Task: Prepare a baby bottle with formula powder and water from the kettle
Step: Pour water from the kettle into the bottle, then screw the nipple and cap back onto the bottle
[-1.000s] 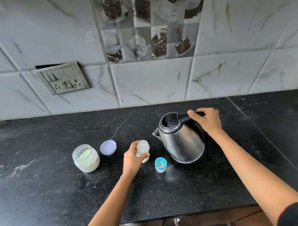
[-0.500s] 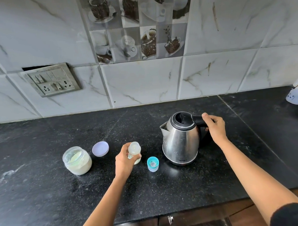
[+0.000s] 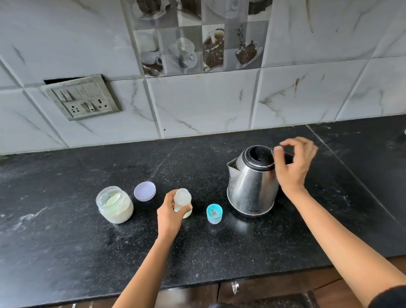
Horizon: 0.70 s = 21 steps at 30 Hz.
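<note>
Your left hand (image 3: 170,215) holds the bottle (image 3: 183,200), your right hand (image 3: 294,166) hangs empty by the kettle (image 3: 251,186), so the blue cap (image 3: 214,213) likely comes next.

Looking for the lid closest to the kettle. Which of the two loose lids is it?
The teal cap, between bottle and kettle; the lilac lid lies farther left, beside the jar.
</note>
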Tool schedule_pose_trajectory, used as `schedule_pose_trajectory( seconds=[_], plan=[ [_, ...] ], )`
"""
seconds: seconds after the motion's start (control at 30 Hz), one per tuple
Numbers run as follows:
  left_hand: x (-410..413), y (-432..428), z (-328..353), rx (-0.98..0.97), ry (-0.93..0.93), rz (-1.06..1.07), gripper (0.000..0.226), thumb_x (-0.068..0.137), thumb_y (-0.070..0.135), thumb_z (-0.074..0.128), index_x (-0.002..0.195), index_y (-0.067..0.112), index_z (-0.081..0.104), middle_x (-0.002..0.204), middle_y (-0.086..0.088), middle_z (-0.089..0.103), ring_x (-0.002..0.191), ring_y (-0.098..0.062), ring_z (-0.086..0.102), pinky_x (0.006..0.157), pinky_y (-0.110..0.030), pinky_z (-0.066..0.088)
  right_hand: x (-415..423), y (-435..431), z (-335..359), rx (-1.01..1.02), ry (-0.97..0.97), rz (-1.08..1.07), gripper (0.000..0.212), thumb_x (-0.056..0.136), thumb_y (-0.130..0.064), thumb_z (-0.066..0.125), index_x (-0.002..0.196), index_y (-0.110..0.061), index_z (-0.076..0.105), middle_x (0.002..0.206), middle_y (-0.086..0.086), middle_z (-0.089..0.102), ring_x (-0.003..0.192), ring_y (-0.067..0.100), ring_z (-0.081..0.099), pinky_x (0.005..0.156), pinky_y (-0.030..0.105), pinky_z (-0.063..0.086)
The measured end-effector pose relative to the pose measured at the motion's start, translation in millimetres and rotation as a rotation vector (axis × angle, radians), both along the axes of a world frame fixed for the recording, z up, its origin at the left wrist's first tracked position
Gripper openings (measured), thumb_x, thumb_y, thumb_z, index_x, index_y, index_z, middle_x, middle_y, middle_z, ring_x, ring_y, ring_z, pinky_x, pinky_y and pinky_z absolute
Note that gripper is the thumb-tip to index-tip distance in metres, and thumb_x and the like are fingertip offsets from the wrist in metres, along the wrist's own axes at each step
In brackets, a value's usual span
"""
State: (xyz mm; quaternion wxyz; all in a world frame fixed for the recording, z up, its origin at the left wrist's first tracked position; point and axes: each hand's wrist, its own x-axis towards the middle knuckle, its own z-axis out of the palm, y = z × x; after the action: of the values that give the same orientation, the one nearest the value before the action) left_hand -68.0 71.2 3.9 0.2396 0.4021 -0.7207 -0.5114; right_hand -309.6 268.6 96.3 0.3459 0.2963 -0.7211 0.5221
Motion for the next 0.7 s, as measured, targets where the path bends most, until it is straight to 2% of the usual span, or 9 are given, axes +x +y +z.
schedule_pose_trajectory(
  seconds=[0.1,0.17,0.23,0.3,0.4,0.53,0.7],
  plan=[
    [7,-3,1,0.008,-0.003,0.013,0.052,0.071,0.013,0.079,0.112,0.033,0.054,0.104,0.015,0.062,0.096,-0.007,0.057,0.078,-0.018,0.04,45,-22,8,0.109,0.217,0.288,0.015,0.085,-0.019,0.061,0.084,-0.004,0.063,0.097,0.005,0.048,0.094,0.022,0.049,0.085,0.024,0.037],
    [12,-6,-1,0.008,-0.002,0.02,0.052,0.07,0.013,0.079,0.112,0.032,0.055,0.104,0.014,0.062,0.096,-0.008,0.058,0.08,-0.02,0.04,72,-34,-1,0.335,0.217,0.498,0.012,0.083,-0.019,0.062,0.089,-0.008,0.062,0.097,0.002,0.05,0.091,0.017,0.05,0.083,0.021,0.039],
    [14,-9,-3,0.008,0.005,0.027,0.051,0.07,0.014,0.079,0.111,0.031,0.056,0.104,0.015,0.063,0.097,-0.007,0.058,0.081,-0.021,0.042,88,-44,-19,0.675,0.12,0.618,0.02,0.085,-0.024,0.061,0.1,-0.01,0.061,0.103,0.003,0.053,0.093,0.014,0.052,0.083,0.019,0.043],
    [16,-14,-5,0.016,0.013,0.033,0.051,0.069,0.014,0.079,0.111,0.031,0.056,0.102,0.017,0.063,0.097,-0.006,0.059,0.084,-0.024,0.044,97,-53,-39,0.986,-0.002,0.637,0.037,0.086,-0.03,0.06,0.119,-0.013,0.054,0.117,0.002,0.049,0.102,0.015,0.05,0.088,0.028,0.047],
    [17,-19,-7,0.03,0.029,0.037,0.051,0.068,0.012,0.079,0.108,0.033,0.055,0.101,0.018,0.062,0.098,-0.009,0.06,0.086,-0.026,0.045,102,-59,-61,1.237,-0.184,0.59,0.062,0.082,-0.034,0.066,0.136,-0.019,0.04,0.13,0.002,0.042,0.115,0.018,0.046,0.093,0.031,0.047],
    [19,-23,-10,0.046,0.037,0.017,0.055,0.068,0.011,0.08,0.111,0.031,0.054,0.106,0.013,0.064,0.102,-0.011,0.06,0.091,-0.027,0.045,104,-59,-70,1.301,-0.375,0.619,0.059,0.084,-0.03,0.068,0.137,-0.021,0.042,0.131,0.003,0.042,0.118,0.017,0.047,0.096,0.03,0.047],
    [22,-26,-17,0.048,0.02,0.014,0.066,0.068,0.012,0.082,0.123,0.027,0.049,0.117,0.006,0.063,0.107,-0.012,0.059,0.097,-0.03,0.045,104,-59,-72,1.216,-0.437,0.615,0.045,0.084,-0.027,0.069,0.124,-0.022,0.049,0.123,0.0,0.046,0.108,0.012,0.052,0.09,0.024,0.047]
  ],
)
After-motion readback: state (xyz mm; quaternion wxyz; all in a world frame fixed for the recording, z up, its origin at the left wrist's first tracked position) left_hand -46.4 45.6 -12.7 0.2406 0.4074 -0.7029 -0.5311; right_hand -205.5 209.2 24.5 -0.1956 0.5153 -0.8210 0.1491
